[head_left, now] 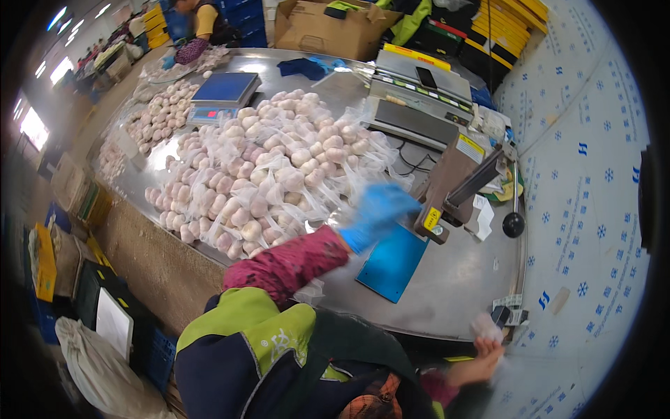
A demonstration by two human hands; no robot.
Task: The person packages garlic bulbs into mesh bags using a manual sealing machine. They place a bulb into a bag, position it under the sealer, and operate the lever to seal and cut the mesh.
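Note:
My left hand (380,215), in a blue glove, is smeared by motion above the metal table, between the garlic heap and a brown lever press. Its fingers cannot be made out. Beneath and beside it lies a blue plate (394,265). Netted garlic bulbs (258,174) in thin white mesh bags cover the middle of the table. My right hand (478,363) is bare, low at the right near the table's corner. Its fingers close round a pale, pinkish bundle (486,327) in thin netting, next to a small dark fixture (501,318) on the edge.
The lever press (453,185), with a black ball handle (514,225), stands at the table's right. Behind it is a long sealing machine (419,94). A blue-topped scale (223,91) stands among loose garlic (160,112). A patterned wall panel (586,209) borders the right. Another person (206,24) works at the far left.

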